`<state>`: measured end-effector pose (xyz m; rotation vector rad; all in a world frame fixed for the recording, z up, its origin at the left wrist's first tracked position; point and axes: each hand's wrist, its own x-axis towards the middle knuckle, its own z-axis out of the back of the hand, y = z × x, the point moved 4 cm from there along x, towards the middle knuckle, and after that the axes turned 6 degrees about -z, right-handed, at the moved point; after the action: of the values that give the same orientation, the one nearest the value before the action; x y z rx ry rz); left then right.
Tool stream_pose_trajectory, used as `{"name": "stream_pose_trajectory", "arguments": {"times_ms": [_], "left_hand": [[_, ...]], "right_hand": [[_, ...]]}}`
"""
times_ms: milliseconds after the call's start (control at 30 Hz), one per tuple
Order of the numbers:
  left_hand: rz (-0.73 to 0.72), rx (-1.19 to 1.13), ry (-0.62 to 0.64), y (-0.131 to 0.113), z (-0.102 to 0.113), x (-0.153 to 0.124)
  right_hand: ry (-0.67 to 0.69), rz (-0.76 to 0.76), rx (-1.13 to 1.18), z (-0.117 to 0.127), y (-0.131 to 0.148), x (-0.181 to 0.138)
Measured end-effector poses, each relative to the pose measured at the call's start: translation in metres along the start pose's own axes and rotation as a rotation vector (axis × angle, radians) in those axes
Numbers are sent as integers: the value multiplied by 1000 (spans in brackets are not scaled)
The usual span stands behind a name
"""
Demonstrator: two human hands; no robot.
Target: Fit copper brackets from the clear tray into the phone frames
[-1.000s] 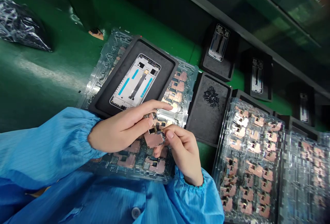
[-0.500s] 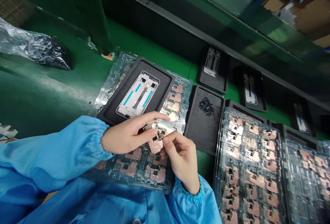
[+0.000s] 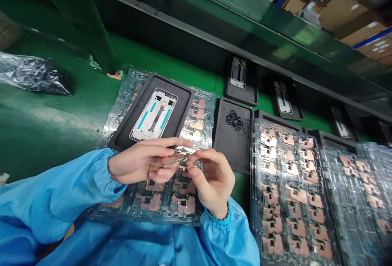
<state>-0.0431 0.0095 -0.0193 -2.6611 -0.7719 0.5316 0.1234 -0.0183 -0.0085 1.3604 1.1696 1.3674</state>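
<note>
A small copper-shielded circuit board (image 3: pixel 173 159) is held edge-on between both hands, above a clear plastic tray (image 3: pixel 211 106) of similar boards. My left hand (image 3: pixel 141 164) pinches its left end with thumb and fingers. My right hand (image 3: pixel 210 180) grips its right end with the fingertips. Just behind the hands a white phone frame (image 3: pixel 154 115) with blue strips lies in a black holder (image 3: pixel 180 112) on top of that tray. Both arms wear blue sleeves.
A black tray (image 3: pixel 225 143) with a small heap of screws (image 3: pixel 234 119) sits right of the hands. Further right stand stacked clear trays (image 3: pixel 294 188) of boards. Black holders with phone frames (image 3: pixel 238 72) line the back. A crumpled plastic bag (image 3: pixel 33 78) lies far left on the green bench.
The board has been turned from face-up to edge-on between both hands. The camera view has tilted up and shifted, showing more of the shelf behind.
</note>
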Motion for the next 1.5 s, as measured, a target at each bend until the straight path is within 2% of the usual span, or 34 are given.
{"name": "stream_pose_trajectory", "arguments": {"times_ms": [100, 267, 667, 767, 1000, 1133, 1333, 1433, 1500], "left_hand": [[53, 8, 34, 5, 0, -1], [151, 68, 4, 11, 3, -1], [187, 79, -68, 9, 1, -1], [147, 90, -58, 8, 1, 0], [-104, 130, 76, 7, 2, 5], [-132, 165, 79, 10, 3, 7], [-185, 325, -56, 9, -7, 11], [-172, 543, -78, -3, -15, 6], [-166, 848, -108, -22, -12, 1]], "right_hand": [[-36, 115, -130, 1, 6, 2], [55, 266, -240, -5, 19, 6], [93, 227, -192, -8, 19, 5], [75, 211, -176, -5, 15, 5], [37, 208, -202, -10, 6, 1], [26, 102, -87, -14, 3, 1], [7, -187, 174, -15, -9, 3], [-45, -295, 276, -11, -19, 5], [-121, -316, 334, -3, -23, 9]]}}
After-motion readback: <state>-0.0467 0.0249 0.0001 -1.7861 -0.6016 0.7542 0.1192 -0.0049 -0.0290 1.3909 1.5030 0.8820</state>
